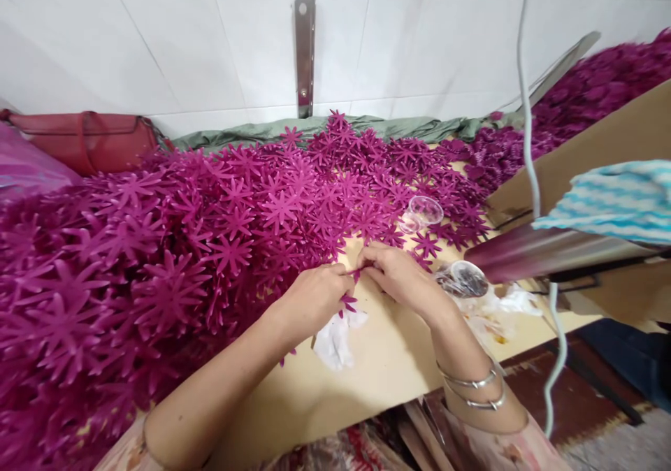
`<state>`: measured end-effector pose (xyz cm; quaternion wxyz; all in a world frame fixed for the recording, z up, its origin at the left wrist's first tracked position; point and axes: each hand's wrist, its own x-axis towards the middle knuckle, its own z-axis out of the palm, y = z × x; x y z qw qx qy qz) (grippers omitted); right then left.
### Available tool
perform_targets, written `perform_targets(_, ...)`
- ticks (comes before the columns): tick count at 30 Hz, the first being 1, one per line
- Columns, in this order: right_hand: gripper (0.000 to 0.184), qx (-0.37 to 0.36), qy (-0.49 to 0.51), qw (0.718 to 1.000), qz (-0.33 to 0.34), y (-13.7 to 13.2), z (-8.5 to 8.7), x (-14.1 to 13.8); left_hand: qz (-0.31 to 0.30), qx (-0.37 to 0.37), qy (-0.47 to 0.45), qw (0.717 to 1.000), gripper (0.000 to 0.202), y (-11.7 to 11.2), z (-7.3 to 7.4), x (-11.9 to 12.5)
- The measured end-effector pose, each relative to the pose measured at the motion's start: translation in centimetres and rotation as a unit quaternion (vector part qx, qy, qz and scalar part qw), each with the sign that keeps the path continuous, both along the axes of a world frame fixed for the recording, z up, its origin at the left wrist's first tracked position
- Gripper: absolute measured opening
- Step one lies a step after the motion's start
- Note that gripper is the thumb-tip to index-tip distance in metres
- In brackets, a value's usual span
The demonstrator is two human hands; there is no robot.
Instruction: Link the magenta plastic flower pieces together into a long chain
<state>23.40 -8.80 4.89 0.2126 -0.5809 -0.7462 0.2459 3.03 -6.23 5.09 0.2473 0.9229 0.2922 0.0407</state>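
My left hand [323, 295] is closed, its fingertips pinching a magenta flower-shaped piece [347, 306] whose narrow petals stick out below the fingers. Against it, my right hand [395, 274] is closed too, thumb and forefinger meeting at a magenta bit of what looks like the same piece. The fingers cover most of it. Just under my left hand lies a crumpled white tissue [335, 342] on the pale yellow tabletop [391, 349]. A big heap of loose magenta flower pieces [231, 251] spreads to the left and behind both hands.
Right of the hands stand a clear plastic cup [426, 210] and a tub with dark contents [468, 279] on a plastic bag. A white cable [525, 100] hangs at the right, near a striped cloth [618, 202]. A red bag [87, 141] sits back left.
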Motion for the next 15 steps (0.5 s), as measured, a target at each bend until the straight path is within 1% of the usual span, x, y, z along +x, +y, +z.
perform_targets(2,0.019,-0.003,0.054,0.997,-0.047,-0.4,-0.4,0.3,0.004,0.004,0.009,1.000,0.014,0.0,-0.4,-0.2)
perform_targets(5,0.013,-0.006,0.138,0.982,-0.127,-1.3,-1.5,1.0,0.017,0.011,0.012,1.000,0.019,-0.1,-0.4,-0.3)
perform_targets(8,0.009,0.021,0.203,0.964,-0.169,-1.7,-2.7,1.6,0.009,0.009,-0.015,1.000,0.023,-0.2,-0.1,-0.6)
perform_targets(10,0.007,0.029,0.244,0.952,-0.184,-1.6,-3.1,1.9,0.009,-0.008,-0.063,0.998,0.020,-0.3,0.3,-0.8)
perform_targets(12,0.007,0.038,0.281,0.940,-0.190,-1.4,-3.1,2.0,0.044,-0.048,-0.143,0.988,0.014,-0.3,0.7,-1.1)
perform_targets(13,0.007,0.043,0.297,0.935,-0.189,-1.2,-3.0,1.9,0.072,-0.078,-0.189,0.976,0.010,-0.3,0.9,-1.3)
perform_targets(15,0.007,0.053,0.319,0.928,-0.184,-0.9,-2.6,1.7,0.135,-0.145,-0.278,0.940,0.005,-0.2,1.3,-1.4)
